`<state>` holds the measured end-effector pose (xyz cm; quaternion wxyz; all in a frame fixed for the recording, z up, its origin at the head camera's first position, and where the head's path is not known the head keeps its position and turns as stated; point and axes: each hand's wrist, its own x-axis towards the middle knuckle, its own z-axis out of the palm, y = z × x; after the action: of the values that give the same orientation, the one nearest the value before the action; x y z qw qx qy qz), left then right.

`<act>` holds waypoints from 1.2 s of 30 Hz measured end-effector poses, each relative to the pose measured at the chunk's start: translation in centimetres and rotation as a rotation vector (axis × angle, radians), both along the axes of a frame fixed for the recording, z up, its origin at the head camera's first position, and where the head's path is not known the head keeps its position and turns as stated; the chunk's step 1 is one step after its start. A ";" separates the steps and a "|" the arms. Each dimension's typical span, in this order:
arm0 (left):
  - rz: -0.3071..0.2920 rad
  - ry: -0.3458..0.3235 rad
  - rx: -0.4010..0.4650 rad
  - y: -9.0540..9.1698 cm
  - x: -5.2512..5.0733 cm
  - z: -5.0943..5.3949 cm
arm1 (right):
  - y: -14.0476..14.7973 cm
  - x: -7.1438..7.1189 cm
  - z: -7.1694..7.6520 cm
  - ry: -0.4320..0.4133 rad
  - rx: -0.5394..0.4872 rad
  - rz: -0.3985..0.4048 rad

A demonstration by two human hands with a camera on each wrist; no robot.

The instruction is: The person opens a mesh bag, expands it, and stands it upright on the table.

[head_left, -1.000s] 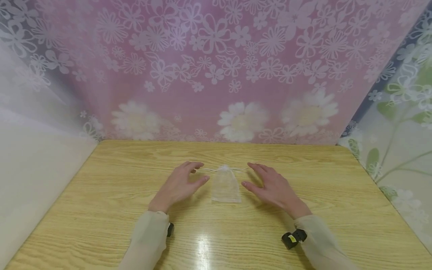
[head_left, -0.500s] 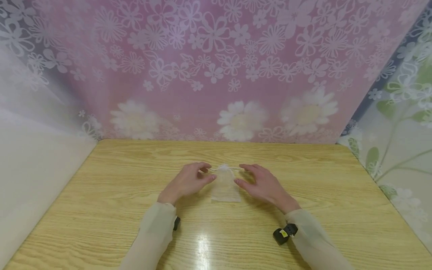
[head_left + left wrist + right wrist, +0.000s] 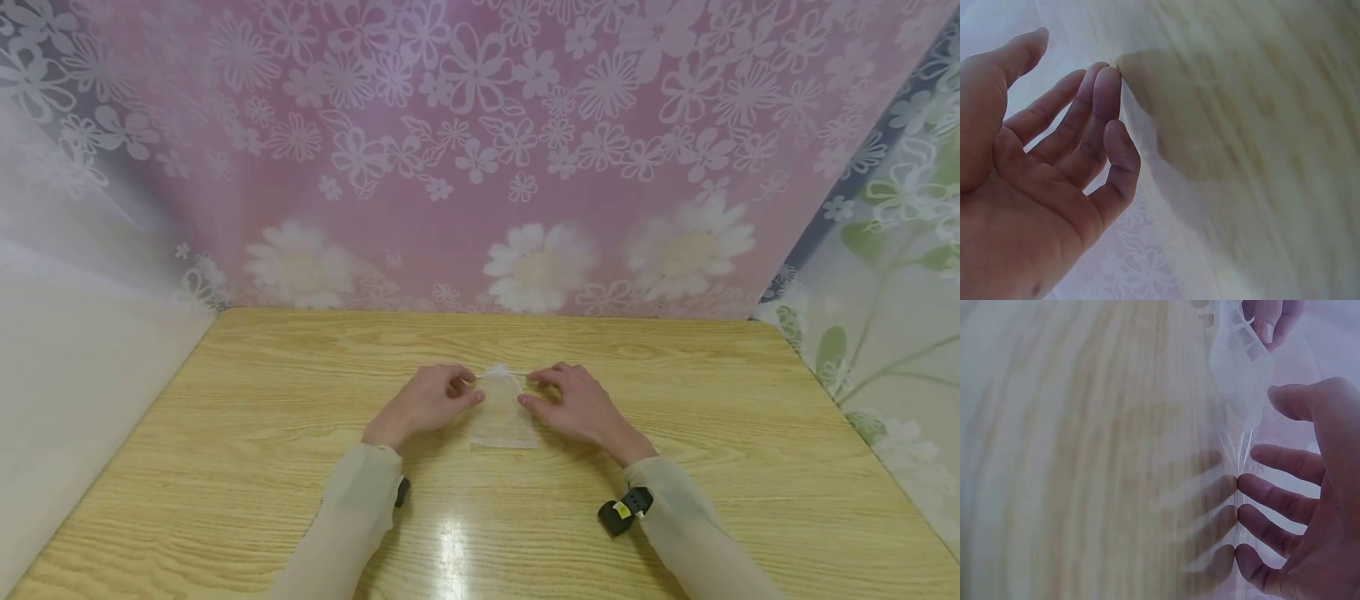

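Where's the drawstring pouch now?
In the head view, the sheer white drawstring pouch lies on the wooden table, between the left hand and the right hand, its gathered top toward the pink floral backdrop.

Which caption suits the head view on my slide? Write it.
Left hand and right hand flank a sheer white bag on a wooden table.

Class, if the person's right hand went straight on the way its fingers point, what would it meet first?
Most likely the white drawstring, then the sheer bag; the views leave unclear whether the right hand touches either.
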<state>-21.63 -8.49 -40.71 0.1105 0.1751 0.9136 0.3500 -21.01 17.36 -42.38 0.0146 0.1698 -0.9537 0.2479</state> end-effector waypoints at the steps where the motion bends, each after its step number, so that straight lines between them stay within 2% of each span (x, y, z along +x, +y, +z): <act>1: -0.002 -0.002 0.000 0.0 0.0 0.0 | -0.1 0.0 0.0 0.000 0.004 0.001; 11: -0.012 0.004 -0.012 0.5 -0.1 -0.1 | -0.6 -0.2 0.0 -0.018 0.028 -0.001; 16: -0.025 0.012 -0.001 0.7 -0.1 -0.2 | -0.8 -0.2 0.2 -0.053 0.011 -0.011; 21: -0.009 -0.004 0.005 0.8 -0.1 -0.1 | -0.8 -0.3 0.2 -0.069 -0.023 -0.008; 25: 0.002 -0.017 0.033 0.7 0.0 -0.2 | -0.8 -0.3 0.2 -0.068 -0.097 -0.002; 28: 0.008 -0.020 0.067 0.6 0.0 -0.2 | -0.8 -0.2 0.1 -0.054 -0.192 -0.005; 32: 0.015 -0.011 0.106 0.6 0.0 -0.1 | -0.9 -0.2 0.0 -0.048 -0.309 -0.027; 36: 0.036 0.009 0.134 0.6 0.3 0.3 | -1.1 0.0 0.3 -0.062 -0.365 -0.063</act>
<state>-21.31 -7.86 -40.43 0.0883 0.1672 0.8915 0.4116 -20.97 16.29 -42.04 0.0236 0.1265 -0.8978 0.4213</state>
